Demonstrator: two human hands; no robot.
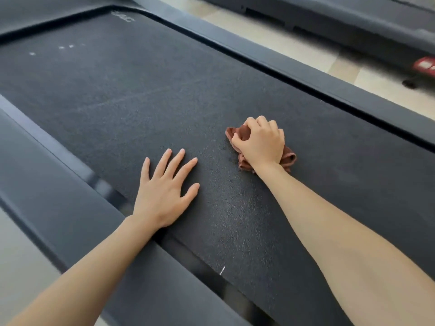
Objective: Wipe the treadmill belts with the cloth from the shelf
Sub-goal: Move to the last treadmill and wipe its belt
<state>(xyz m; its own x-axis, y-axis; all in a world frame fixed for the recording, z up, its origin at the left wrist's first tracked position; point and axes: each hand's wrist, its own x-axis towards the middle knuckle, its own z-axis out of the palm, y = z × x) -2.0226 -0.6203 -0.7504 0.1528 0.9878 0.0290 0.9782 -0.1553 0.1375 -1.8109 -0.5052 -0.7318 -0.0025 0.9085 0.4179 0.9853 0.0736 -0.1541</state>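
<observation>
Only two bare forearms and two bare hands of the person are in view. The left forearm (94, 267) and the right forearm (341, 231) are uncovered from wrist to picture edge. The left hand (164, 196) has slim fingers with short, plain nails. The right hand (261, 142) shows its back and knuckles; its nails are hidden.

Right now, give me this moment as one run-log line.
phase: belt wipe | right hand: grips brown cloth on treadmill belt | left hand: flat on belt, fingers spread
</observation>
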